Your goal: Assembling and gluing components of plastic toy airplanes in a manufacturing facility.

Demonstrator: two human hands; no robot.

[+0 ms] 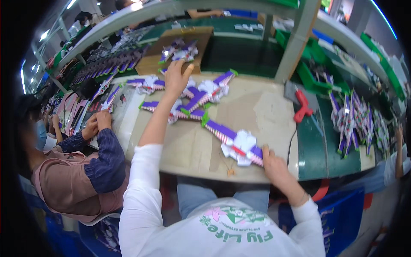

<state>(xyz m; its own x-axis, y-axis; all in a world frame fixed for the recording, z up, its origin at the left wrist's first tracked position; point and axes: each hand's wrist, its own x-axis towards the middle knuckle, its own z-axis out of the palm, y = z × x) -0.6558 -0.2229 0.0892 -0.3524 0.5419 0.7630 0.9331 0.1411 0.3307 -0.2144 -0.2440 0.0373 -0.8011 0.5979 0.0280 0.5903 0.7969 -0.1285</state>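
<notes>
My right hand (277,169) grips the near right tip of a purple-and-white toy wing piece (243,145) with green ends and red-striped edges, tilted over the bench's front. My left hand (176,79) reaches to the front of a cardboard box (154,58), its fingers stretched and thumb apart, holding nothing that I can see. Right behind those fingers, more wing pieces (182,49) rest on the box. Beside my left forearm lie several similar pieces, among them a wing piece (207,91) crossing others and a wing piece (147,84) farther left.
A red pistol-shaped tool (302,107) rests on the bench's right side. Green bins (319,77) and a heap of wing pieces (353,120) are beyond it. A shelf post (295,47) rises at the back. On my left a co-worker (81,171) handles similar pieces.
</notes>
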